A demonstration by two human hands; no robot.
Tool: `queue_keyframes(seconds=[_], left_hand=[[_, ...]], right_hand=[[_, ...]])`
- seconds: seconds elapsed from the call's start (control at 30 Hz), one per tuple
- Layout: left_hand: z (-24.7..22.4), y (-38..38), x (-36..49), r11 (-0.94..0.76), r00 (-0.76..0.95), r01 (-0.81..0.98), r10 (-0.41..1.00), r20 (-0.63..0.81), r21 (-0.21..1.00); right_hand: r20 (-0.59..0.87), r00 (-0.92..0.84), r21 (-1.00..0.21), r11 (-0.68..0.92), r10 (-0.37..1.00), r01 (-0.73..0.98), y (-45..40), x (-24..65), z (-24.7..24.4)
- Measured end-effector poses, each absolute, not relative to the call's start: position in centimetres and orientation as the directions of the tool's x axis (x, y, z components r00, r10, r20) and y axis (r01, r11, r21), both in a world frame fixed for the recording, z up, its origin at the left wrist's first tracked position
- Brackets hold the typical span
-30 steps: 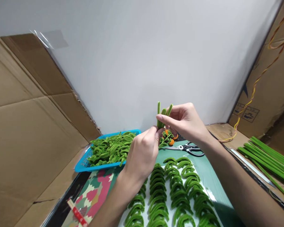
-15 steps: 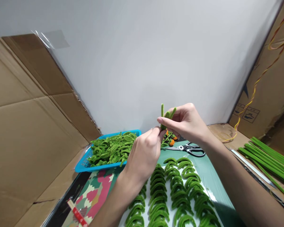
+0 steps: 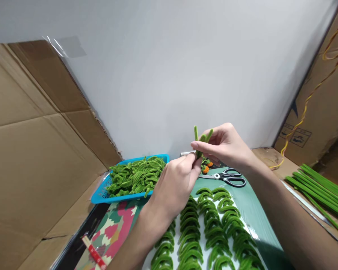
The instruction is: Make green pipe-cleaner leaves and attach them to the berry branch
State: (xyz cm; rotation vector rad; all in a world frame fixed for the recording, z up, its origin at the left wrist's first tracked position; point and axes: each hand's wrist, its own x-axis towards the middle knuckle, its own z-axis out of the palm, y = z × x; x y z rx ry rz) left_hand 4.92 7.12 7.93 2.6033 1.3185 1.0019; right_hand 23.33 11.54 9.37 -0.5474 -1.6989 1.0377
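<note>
Between my two hands is a small bunch of green pipe cleaners (image 3: 203, 138), with several fuzzy ends sticking up. My left hand (image 3: 177, 180) is closed and pinches the bunch from below. My right hand (image 3: 224, 146) grips its upper part between thumb and fingers. The lower end of the bunch is hidden by my left fingers. Below my hands, curved green pipe cleaner pieces (image 3: 190, 234) lie in rows on a white board (image 3: 201, 240). Scissors (image 3: 228, 177) with black and grey handles lie just beyond the board, under my right wrist.
A blue basket (image 3: 101, 193) heaped with bent green pieces (image 3: 136, 174) stands at left. Orange flowers (image 3: 205, 170) sit behind my hands. Straight green pipe cleaners (image 3: 321, 191) lie at right. Cardboard walls (image 3: 30, 150) flank the table; a twisted yellow cord (image 3: 305, 107) hangs at right.
Both hands and the bunch appear slightly farther right in the picture, while the whole view has shifted a little too. The grip of both hands looks much the same.
</note>
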Motion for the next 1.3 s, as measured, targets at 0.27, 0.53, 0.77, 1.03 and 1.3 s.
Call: queue_keyframes(seconds=[0.27, 0.53, 0.77, 1.03, 1.3], left_hand=[[9.4, 6.7, 4.5, -0.571, 0.369, 0.538, 0.821, 0.435, 0.62], [10.4, 7.0, 3.7, -0.436, 0.334, 0.325, 0.883, 0.329, 0.839], [12.3, 6.8, 1.3, -0.428, 0.308, 0.394, 0.895, 0.321, 0.813], [14.3, 6.0, -1.0, -0.42, 0.234, 0.544, 0.907, 0.349, 0.726], [13.9, 5.8, 0.7, -0.479, 0.341, 0.549, 0.877, 0.34, 0.685]], right_hand=[[0.534, -0.346, -0.845, 0.508, 0.772, -0.171, 11.3, 23.1, 9.6], [0.519, -0.391, -0.855, 0.455, 0.76, -0.251, 11.2, 23.0, 9.9], [0.549, -0.313, -0.831, 0.467, 0.775, -0.301, 11.3, 23.2, 10.0], [0.538, -0.377, -0.843, 0.495, 0.754, -0.212, 10.1, 23.4, 10.4], [0.579, -0.429, -0.754, 0.655, 0.693, 0.039, 8.9, 23.8, 10.6]])
